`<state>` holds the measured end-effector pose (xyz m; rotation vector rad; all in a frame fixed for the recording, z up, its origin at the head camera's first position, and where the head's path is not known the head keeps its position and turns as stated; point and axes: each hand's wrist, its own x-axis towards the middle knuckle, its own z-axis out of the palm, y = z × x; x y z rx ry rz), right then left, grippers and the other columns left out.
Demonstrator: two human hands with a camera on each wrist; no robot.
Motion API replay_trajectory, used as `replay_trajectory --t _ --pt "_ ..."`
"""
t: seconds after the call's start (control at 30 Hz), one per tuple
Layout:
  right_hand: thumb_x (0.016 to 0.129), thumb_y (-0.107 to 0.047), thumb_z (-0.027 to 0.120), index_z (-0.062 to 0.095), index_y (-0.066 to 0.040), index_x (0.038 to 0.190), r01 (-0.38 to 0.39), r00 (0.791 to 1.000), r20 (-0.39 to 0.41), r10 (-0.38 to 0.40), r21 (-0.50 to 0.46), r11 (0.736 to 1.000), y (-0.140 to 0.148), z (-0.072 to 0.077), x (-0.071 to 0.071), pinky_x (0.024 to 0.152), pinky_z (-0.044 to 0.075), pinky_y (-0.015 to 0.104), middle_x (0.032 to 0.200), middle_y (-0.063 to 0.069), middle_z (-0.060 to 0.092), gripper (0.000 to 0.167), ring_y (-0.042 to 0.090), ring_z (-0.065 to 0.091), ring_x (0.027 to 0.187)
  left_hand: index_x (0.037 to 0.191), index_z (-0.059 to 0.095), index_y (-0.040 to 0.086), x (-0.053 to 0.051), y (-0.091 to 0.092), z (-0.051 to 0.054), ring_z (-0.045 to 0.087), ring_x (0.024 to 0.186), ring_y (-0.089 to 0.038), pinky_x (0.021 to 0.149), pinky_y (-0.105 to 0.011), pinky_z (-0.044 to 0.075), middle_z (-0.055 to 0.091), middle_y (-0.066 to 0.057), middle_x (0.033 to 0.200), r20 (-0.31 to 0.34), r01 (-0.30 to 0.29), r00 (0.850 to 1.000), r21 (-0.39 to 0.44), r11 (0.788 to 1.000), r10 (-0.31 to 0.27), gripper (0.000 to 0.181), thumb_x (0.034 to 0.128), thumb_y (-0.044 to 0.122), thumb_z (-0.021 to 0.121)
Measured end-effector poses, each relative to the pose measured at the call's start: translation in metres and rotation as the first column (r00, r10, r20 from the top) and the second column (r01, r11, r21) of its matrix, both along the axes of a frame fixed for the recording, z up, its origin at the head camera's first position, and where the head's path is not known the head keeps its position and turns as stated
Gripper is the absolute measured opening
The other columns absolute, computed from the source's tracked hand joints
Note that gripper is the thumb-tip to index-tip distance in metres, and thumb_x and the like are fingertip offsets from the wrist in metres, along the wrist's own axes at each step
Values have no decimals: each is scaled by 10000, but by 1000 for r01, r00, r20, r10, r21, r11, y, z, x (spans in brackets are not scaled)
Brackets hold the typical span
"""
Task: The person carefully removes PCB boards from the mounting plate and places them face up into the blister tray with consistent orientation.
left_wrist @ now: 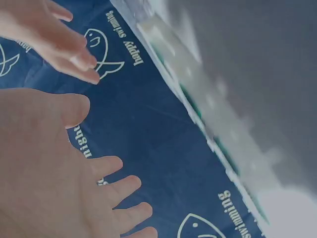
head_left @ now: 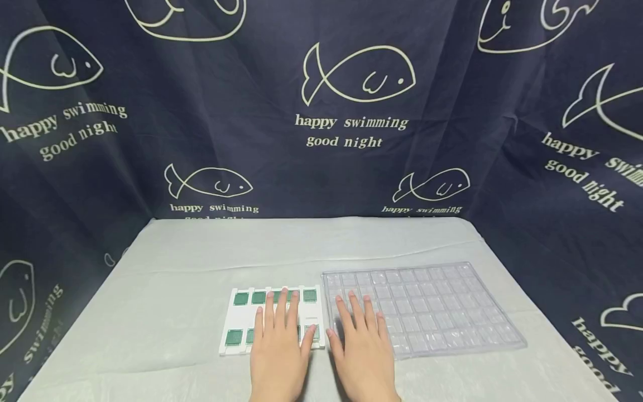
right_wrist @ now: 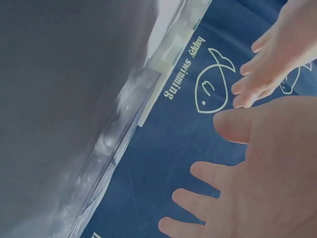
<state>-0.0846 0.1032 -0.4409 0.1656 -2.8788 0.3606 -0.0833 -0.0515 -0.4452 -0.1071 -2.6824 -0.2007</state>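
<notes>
My left hand (head_left: pixel 278 349) comes up from the bottom edge of the frame, just left of centre, palm down, with its fingers straight and a little spread, and it has hold of nothing. My right hand (head_left: pixel 365 354) lies beside it, just right of centre, in the same manner: fingers long and slightly fanned, thumb toward the other thumb, gripping nothing. The two are near each other but apart. Behind my left fingers, in the lower middle of the frame, is the white tray (head_left: pixel 268 317), with green square boards (head_left: pixel 241 298) set in two rows; my fingers and thumb cover part of both rows, so I cannot count the lower one. Just to its right, reaching across the lower right, is the clear plastic tray (head_left: pixel 427 304), divided into a grid of small compartments, and my right fingers overlap its left columns. In both wrist views a gap shows between my fingertips and the trays, so I am holding the hands clear of them. The left wrist view has the white tray's edge slanting from top centre to lower right. Both trays lie on a pale cloth-covered table (head_left: pixel 171 318). A dark blue curtain (head_left: pixel 281 134) fills the upper frame and both sides, printed with fish outlines (head_left: pixel 359 75) and lettering (head_left: pixel 351 122).
</notes>
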Motion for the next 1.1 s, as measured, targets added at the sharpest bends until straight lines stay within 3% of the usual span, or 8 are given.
replay_trajectory --t 0.27,0.5,0.67,0.83,1.1 --pt "1017 -455 550 410 -185 1558 -14 1000 19 14 -2 1000 -5 -1 2 1213 325 626 1638 107 377 621 377 320 1536 1496 470 41 -13 -48 12 412 1480 -399 1238 -561 317 498 -165 1548 -47 14 999 -12 1000 -14 705 941 434 658" --pt "1016 -447 556 410 -186 1557 -17 999 30 17 -19 1000 -3 0 2 1212 318 634 1640 106 373 618 385 321 1533 1430 494 -47 -37 -99 24 475 1384 -453 1188 -625 349 543 -243 1453 -77 60 995 22 998 -58 673 913 316 726" --pt "1020 -449 548 403 -193 1562 -11 999 31 11 -24 1000 -4 2 1 1216 315 631 1645 102 365 616 378 309 1541 1379 530 -64 -54 -128 25 555 1273 -437 1140 -587 412 607 -250 1346 -86 90 992 -10 996 -91 648 888 290 760" --pt "1019 -436 558 400 -188 1562 -19 999 36 20 -36 999 -5 3 0 1210 319 640 1644 107 365 618 385 313 1538 1329 577 -54 -62 -145 21 599 1218 -411 1088 -553 461 644 -223 1281 -26 142 989 -18 990 -143 611 894 331 767" --pt "1020 -444 549 394 -179 1566 -13 998 57 15 -29 999 -2 0 -1 1218 312 631 1642 114 366 627 382 301 1543 1349 585 -18 -70 -151 9 591 1248 -405 1088 -575 453 646 -189 1312 161 174 972 6 985 -173 653 909 442 731"
